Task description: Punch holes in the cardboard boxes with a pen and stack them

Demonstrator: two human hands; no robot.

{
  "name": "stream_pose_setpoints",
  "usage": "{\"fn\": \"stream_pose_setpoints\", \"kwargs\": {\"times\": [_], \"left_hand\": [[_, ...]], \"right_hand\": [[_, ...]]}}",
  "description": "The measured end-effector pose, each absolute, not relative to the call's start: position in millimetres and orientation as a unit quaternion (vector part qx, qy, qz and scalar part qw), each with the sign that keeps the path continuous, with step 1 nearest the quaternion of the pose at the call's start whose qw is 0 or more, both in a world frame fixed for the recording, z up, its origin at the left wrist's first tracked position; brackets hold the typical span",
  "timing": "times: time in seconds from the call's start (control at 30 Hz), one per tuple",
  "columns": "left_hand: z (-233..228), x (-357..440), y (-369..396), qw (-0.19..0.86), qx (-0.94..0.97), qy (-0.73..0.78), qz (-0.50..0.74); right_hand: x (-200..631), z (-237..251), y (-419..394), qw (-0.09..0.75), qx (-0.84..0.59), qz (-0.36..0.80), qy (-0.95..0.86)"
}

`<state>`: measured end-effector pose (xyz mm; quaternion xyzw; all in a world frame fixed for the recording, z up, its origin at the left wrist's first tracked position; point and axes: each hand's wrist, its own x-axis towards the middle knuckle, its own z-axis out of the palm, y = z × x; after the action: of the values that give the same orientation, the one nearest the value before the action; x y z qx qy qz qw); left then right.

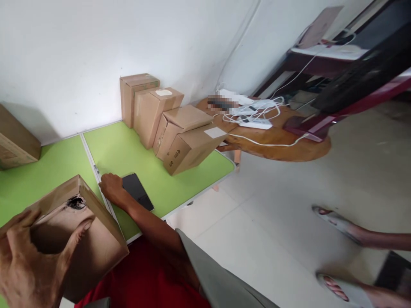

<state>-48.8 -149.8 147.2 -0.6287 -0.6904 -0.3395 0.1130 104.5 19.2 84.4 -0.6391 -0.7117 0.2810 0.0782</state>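
While gripped, box (pixel 83 231) in left hand (pixel 28 261)

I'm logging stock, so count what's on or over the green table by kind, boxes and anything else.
Cardboard boxes: 6, four in a row by the wall, one at the left edge, one held in the left hand.
Phones: 1, dark phone beside the right hand.
Total: 7
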Motion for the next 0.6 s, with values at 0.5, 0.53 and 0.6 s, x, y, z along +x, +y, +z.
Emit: {"fn": "stream_pose_setpoints", "kwargs": {"times": [0.5,0.53,0.6], "left_hand": [[148.3,-49.6,-144.3,0.144,-0.651,-0.672,-0.322],[148.1,-49.9,-143.8,0.145,-0.651,-0.672,-0.323],[147.6,-49.8,-143.0,0.147,-0.641,-0.675,-0.335]], "right_hand": [[182.3,58.1,-79.6,0.082,-0.754,0.194,-0.622],[180.0,57.4,-79.5,0.086,-0.750,0.194,-0.627],[175.3,55.6,-78.6,0.090,-0.746,0.192,-0.632]]}}
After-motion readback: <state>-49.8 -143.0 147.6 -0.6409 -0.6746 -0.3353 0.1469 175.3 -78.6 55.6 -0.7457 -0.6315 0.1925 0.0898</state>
